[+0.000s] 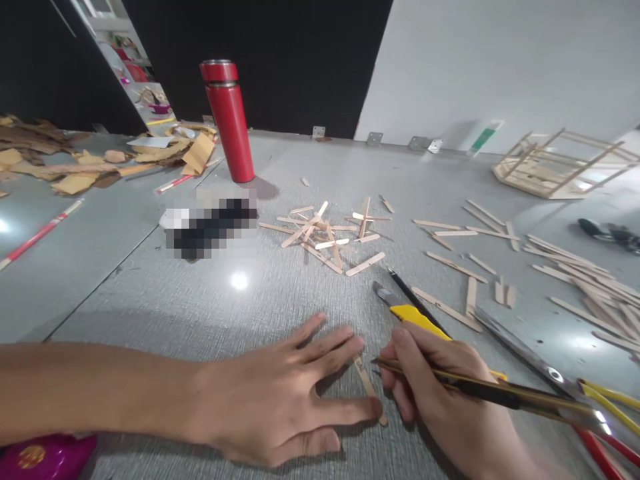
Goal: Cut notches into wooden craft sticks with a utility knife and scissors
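Note:
My left hand lies flat with its fingers spread, and fingertips press on a small wooden craft stick on the grey tabletop. My right hand is closed in a writing grip around a slim black-and-gold pencil. Its dark point sits just right of the stick, with a small gap between them. Beyond my right hand's fingers lies a yellow utility knife, partly hidden by the hand. A thin black pen-like tool rests alongside the knife. Scissors with yellow and red handles lie on the right.
Loose craft sticks lie in a heap ahead, with more at right. A stick frame stands at the back right. A red flask stands near cardboard scraps. A purple object occupies the lower left.

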Demonstrator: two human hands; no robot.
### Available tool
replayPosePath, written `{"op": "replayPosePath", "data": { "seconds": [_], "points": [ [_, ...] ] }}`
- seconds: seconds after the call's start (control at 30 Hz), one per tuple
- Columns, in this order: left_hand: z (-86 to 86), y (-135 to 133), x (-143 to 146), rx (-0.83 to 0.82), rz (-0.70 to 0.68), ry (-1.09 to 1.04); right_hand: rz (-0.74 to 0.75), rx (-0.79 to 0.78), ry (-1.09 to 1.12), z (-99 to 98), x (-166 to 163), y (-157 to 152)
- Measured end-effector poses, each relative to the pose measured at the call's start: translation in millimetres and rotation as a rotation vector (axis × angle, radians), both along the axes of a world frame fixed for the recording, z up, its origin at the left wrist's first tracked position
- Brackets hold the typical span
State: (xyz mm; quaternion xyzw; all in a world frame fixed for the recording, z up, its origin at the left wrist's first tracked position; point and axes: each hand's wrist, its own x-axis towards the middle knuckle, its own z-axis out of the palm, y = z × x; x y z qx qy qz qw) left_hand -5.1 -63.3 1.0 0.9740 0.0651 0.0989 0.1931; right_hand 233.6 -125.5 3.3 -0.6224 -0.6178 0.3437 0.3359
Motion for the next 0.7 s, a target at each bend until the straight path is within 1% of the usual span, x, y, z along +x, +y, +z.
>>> {"op": "replayPosePath", "data": {
  "seconds": [0.1, 0.2, 0.33, 0.5, 0.63, 0.7],
  "points": [
    [-3.2, 1, 0, -0.043, 0.009, -0.031, 0.02, 0.028, -0.039, -2.6, -3, 2],
    [-5.9, -2, 1, -0.052, 0.023, -0.033, 0.059, 0.052, -0.079, -3.9, -5, 3],
    [-6.8, -3, 3, -0.049, 0.02, -0.018, 0.093, 0.026, -0.087, -4.1, -8, 4],
    [-5.1, -3, 3, -0.029, 0.015, -0.007, 0.073, 0.068, -0.119, -6.3, -9, 3],
    [-5.5, -4, 2, -0.014, 0.013, -0.016, 0.094, 0.074, -0.135, -9.5, -8, 3],
    [-6.0, -4, 2, -0.002, 0.02, -0.012, 0.112, 0.113, -0.181, -11.5, -6, 3]
  ]
}}
